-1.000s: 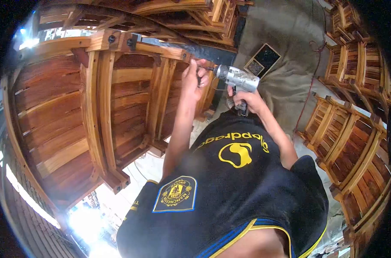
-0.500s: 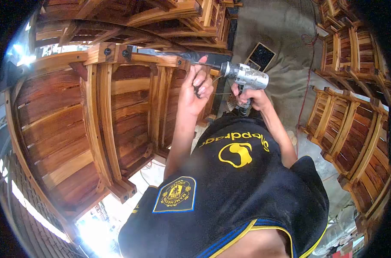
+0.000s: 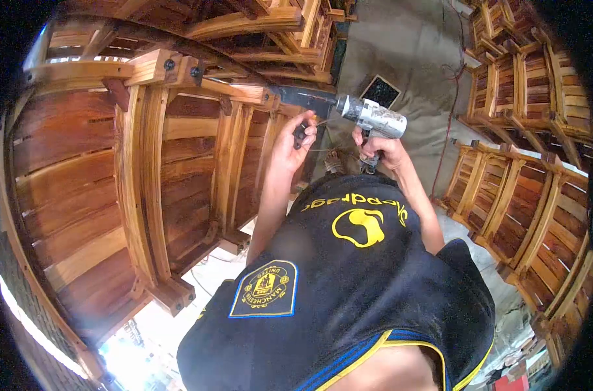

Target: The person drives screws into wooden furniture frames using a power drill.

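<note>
A wrinkled, grey-brown floor covering carries a pale-rimmed rectangular tray with dark contents and, to its right, a thin red cord; slatted wooden furniture lines the right side.

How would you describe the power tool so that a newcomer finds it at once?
Start from the black shirt and follow the right arm up to the right hand. That hand holds the power tool, nose towards the picture's left. Its scuffed silver body stands out from the brown wooden furniture.
</note>
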A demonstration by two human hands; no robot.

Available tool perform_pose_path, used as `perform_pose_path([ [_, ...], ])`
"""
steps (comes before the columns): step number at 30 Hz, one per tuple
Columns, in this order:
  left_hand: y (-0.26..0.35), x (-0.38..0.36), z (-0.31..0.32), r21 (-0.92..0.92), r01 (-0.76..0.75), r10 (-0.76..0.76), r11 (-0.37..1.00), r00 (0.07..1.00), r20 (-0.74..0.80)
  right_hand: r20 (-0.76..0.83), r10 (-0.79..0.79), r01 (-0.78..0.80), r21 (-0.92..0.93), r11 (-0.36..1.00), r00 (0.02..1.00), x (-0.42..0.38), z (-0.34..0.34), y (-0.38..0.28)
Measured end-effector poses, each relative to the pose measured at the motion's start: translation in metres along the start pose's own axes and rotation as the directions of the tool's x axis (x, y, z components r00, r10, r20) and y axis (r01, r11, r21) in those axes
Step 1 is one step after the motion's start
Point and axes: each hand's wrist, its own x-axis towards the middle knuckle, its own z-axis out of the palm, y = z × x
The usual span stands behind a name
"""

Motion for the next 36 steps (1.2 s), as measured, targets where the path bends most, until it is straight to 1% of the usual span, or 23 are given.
perform_pose_path([
  [3, 0.005, -0.001, -0.007, 0.105, -0.043, 0.041, 0.994, 0.999, 0.017, -0.019, -0.011, 0.011, -0.022, 1.000, 1.000, 0.003, 0.007, 0.002],
  [4, 0.006, 0.000, -0.006, 0.139, -0.054, 0.052, 0.989, 0.999, 0.013, -0.035, 0.008, -0.008, -0.019, 1.000, 0.999, 0.002, 0.008, -0.001],
  [7, 0.008, 0.005, -0.011, 0.036, -0.010, 0.006, 0.999, 0.992, 0.123, -0.066, 0.047, -0.049, -0.027, 0.998, 0.997, 0.004, 0.012, -0.005],
  [10, 0.005, 0.014, -0.015, 0.015, -0.062, 0.061, 0.998, 0.996, 0.067, -0.047, 0.057, -0.059, -0.054, 0.997, 0.997, 0.006, 0.006, -0.003],
  [12, 0.005, 0.022, -0.013, -0.007, -0.062, 0.063, 0.998, 0.996, 0.065, -0.022, 0.072, -0.072, -0.037, 0.997, 0.997, 0.008, 0.004, -0.007],
  [16, 0.007, 0.023, -0.015, -0.054, -0.089, 0.092, 0.995, 0.993, 0.067, -0.034, 0.038, -0.041, -0.072, 0.997, 0.999, 0.010, 0.011, -0.011],
  [19, 0.012, 0.013, -0.004, -0.037, -0.142, 0.141, 0.989, 0.990, -0.019, -0.016, 0.037, -0.038, -0.080, 0.996, 0.999, 0.011, 0.011, -0.011],
  [23, 0.021, 0.010, -0.013, -0.051, -0.122, 0.124, 0.991, 0.992, 0.029, 0.021, 0.029, -0.027, -0.095, 0.995, 0.999, 0.011, 0.009, -0.005],
  [26, 0.026, 0.007, -0.011, -0.058, -0.131, 0.133, 0.990, 0.990, 0.035, 0.047, 0.047, -0.042, -0.107, 0.993, 0.998, 0.012, 0.008, -0.001],
  [30, 0.032, 0.005, -0.005, 0.021, -0.133, 0.133, 0.991, 0.991, -0.017, 0.026, 0.076, -0.073, -0.083, 0.994, 0.997, 0.012, 0.009, 0.008],
  [31, 0.032, 0.005, -0.003, 0.022, -0.134, 0.135, 0.991, 0.990, -0.042, 0.057, 0.078, -0.074, -0.074, 0.995, 0.995, 0.012, 0.004, 0.012],
  [34, 0.031, 0.003, 0.004, 0.117, -0.146, 0.157, 0.982, 0.984, -0.086, 0.061, 0.084, -0.079, -0.075, 0.994, 0.995, 0.013, 0.001, 0.016],
  [35, 0.030, 0.003, 0.007, 0.152, -0.155, 0.169, 0.976, 0.982, -0.080, 0.075, 0.090, -0.085, -0.062, 0.994, 0.993, 0.011, 0.000, 0.016],
  [36, 0.033, 0.002, 0.002, 0.186, -0.159, 0.179, 0.969, 0.979, -0.094, 0.058, 0.099, -0.095, -0.069, 0.993, 0.993, 0.013, 0.003, 0.022],
])
